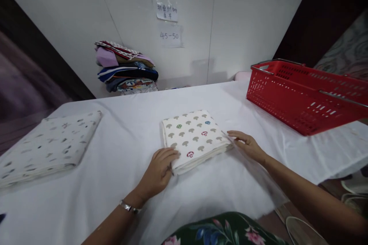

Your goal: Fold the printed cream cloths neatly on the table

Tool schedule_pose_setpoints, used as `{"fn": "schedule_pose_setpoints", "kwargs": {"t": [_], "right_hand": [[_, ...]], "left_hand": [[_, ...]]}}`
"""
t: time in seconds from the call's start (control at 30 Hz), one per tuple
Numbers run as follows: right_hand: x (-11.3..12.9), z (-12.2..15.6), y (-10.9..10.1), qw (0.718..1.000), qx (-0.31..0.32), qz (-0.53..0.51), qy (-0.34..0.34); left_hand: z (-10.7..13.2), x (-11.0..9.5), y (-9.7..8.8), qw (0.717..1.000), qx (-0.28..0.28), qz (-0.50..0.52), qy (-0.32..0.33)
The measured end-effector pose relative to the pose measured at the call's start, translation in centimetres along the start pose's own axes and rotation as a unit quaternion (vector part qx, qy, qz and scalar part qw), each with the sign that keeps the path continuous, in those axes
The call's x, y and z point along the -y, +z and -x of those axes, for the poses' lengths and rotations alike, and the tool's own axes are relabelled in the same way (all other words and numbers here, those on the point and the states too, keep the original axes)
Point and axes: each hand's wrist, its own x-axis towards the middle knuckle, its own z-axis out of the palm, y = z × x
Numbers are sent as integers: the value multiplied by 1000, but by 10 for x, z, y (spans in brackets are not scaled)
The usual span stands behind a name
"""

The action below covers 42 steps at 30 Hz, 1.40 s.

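A white cloth (191, 134) printed with mushrooms lies folded into a thick square on the table before me. My left hand (161, 168) is at its near left corner, fingers over the top edge and thumb at the side, gripping it. At the right corner is my right hand (248, 147), its fingers stretched out and apart, their tips touching or very close to the cloth's edge. Some blur lies over that corner. The underside of the folded cloth is hidden.
A white sheet (123, 138) covers the table. Another folded printed cloth (51, 141) lies at left. A red basket (287, 99) with metal handles stands at right. Behind the table's far edge is a stack of folded fabrics (126, 69), below paper signs (169, 36) on the wall.
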Motion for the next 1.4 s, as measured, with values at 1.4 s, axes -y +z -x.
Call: {"fn": "schedule_pose_setpoints", "kwargs": {"t": [1.4], "right_hand": [[20,-28,45,934,214,263,-110]], "left_hand": [[-35,-15,34,973,-71,5,-221]]}}
